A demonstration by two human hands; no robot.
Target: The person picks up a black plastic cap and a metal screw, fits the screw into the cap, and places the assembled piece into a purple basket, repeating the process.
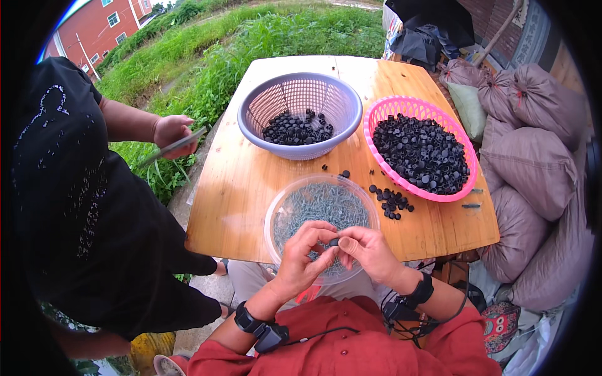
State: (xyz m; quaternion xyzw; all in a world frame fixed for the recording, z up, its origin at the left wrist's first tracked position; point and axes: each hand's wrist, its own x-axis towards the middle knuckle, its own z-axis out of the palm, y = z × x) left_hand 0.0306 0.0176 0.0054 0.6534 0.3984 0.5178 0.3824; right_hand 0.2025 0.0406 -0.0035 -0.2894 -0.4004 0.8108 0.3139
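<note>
My left hand [304,254] and my right hand [369,249] meet over the near rim of a clear plastic bowl [276,210] that holds many thin metal clips. Between the fingertips of both hands sits a small black cap [334,242]. My left fingers pinch toward it, and whether they also hold a clip is hidden. A small pile of loose black caps [390,200] lies on the wooden table [235,188] just right of the bowl.
A lilac basket [301,94] with some black caps stands at the table's middle back. A pink basket [401,108] full of black caps is at the right. A person in black [81,207] stands at the left, holding a thin blade. Stuffed sacks [539,156] pile at the right.
</note>
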